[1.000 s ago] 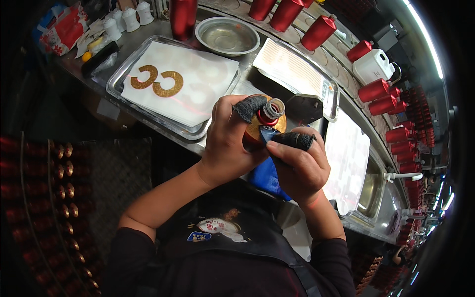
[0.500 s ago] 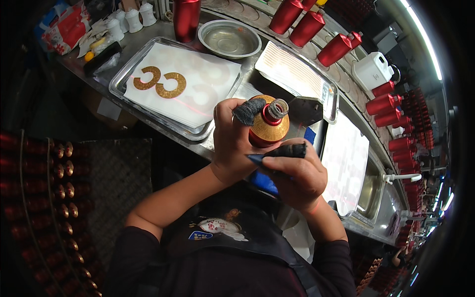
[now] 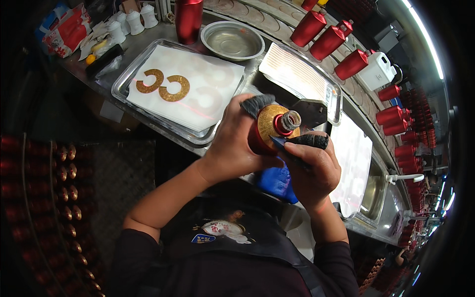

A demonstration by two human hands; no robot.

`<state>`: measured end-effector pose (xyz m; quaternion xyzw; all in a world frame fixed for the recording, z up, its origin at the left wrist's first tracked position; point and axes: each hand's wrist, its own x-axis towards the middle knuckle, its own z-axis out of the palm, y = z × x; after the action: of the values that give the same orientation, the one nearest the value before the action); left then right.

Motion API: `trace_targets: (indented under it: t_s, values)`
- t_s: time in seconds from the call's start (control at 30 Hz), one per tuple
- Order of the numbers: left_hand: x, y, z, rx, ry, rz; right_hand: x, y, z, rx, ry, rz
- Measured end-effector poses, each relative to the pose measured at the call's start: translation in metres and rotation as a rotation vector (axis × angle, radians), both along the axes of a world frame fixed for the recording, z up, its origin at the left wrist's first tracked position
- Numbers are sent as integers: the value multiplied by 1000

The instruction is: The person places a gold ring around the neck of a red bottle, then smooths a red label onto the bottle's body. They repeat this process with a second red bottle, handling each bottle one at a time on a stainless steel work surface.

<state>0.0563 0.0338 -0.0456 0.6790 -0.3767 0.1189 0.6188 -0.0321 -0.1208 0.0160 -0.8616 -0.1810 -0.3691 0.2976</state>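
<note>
My left hand (image 3: pixel 232 143) grips a red bottle (image 3: pixel 269 129) with a gold top and an open neck, tilted toward me; a dark cover sits on one fingertip. My right hand (image 3: pixel 312 171) presses a thin blue tool (image 3: pixel 287 148) against the bottle's gold shoulder, with a dark cover on its forefinger too. Both hands are above the near edge of a steel counter (image 3: pixel 148 37). A blue cloth (image 3: pixel 277 183) lies under them.
A metal tray (image 3: pixel 128 79) holds white paper with two gold curved stickers (image 3: pixel 163 84). Beyond it are a steel bowl (image 3: pixel 231 40), a second tray (image 3: pixel 334 96), white sheets (image 3: pixel 354 163), several red bottles (image 3: pixel 326 39), small white jars (image 3: pixel 133 20) and a sink (image 3: pixel 373 198).
The bottle has turned in my left hand, its neck now pointing more to the right. My right hand has slid the blue tool up against the gold shoulder.
</note>
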Motion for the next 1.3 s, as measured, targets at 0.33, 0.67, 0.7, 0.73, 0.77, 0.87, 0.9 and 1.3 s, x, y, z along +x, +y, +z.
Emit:
trace_targets:
  t_s: [0.33,0.67,0.7,0.73,0.77,0.87,0.9,1.3]
  values:
    - [-5,-6,-11,-48,77,-36,-7,5,-2,17,0,-52]
    - [0,9,0,126,166,-173,-5,7,-7,92,16,-51]
    - [-1,9,-1,169,45,-86,-6,6,-7,79,28,-55]
    - [-4,6,-4,164,-27,50,-7,6,-8,109,19,-51]
    - [-4,5,-7,145,-182,146,-6,5,-8,122,23,-46]
    - [0,1,-18,44,97,-91,-2,7,-10,150,-2,-54]
    - [-1,-1,-22,-4,212,-151,-1,10,-11,179,-22,-52]
    - [-16,-22,-38,-45,-129,272,-9,4,-14,132,-25,104]
